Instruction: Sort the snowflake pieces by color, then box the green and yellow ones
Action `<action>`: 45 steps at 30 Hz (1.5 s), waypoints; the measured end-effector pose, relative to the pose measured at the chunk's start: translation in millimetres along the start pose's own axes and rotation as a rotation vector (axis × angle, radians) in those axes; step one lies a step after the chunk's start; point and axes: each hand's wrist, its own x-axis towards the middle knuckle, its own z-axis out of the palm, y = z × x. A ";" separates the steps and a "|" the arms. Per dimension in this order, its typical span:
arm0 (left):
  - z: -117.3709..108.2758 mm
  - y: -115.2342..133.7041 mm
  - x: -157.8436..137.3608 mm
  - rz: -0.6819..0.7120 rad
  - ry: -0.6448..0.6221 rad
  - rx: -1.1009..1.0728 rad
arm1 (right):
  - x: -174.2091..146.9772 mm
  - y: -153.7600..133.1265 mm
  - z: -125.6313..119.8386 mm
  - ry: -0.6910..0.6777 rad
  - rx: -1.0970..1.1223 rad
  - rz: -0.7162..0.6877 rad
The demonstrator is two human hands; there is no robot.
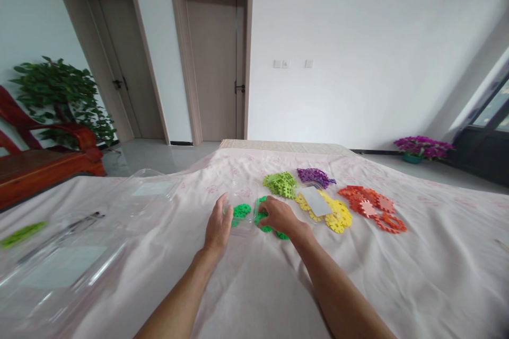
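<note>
My left hand (218,224) holds the left side of a small clear plastic box (241,229), its thumb at the rim. Inside the box lie dark green gear-shaped plastic pieces (241,211). At the box's right side, my right hand (277,213) has its fingers curled down on more green pieces (261,218); its fingertips are partly hidden. Another green piece (282,235) shows under the right wrist. Just beyond sits a light green pile (281,184), and to the right are yellow pieces (339,216) beside a clear container with a white label (317,202).
Purple pieces (315,177) lie farther back, and orange-red ones (369,202) to the right. At the left are large clear plastic containers (66,270), a dark thin item (83,220) and a blurred light green piece (24,234). A wrinkled pale cloth (254,296) covers the surface.
</note>
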 end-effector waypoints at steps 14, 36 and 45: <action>-0.8 4.4 -1.2 -0.033 -0.015 0.009 | 2.7 -4.3 -21.3 0.479 0.431 0.133; -1.6 4.6 -1.1 -0.022 -0.021 0.006 | -2.2 43.1 -12.2 0.108 0.034 0.302; -1.0 -0.8 -0.2 -0.009 -0.018 -0.004 | -2.3 32.6 -8.1 0.091 0.050 0.273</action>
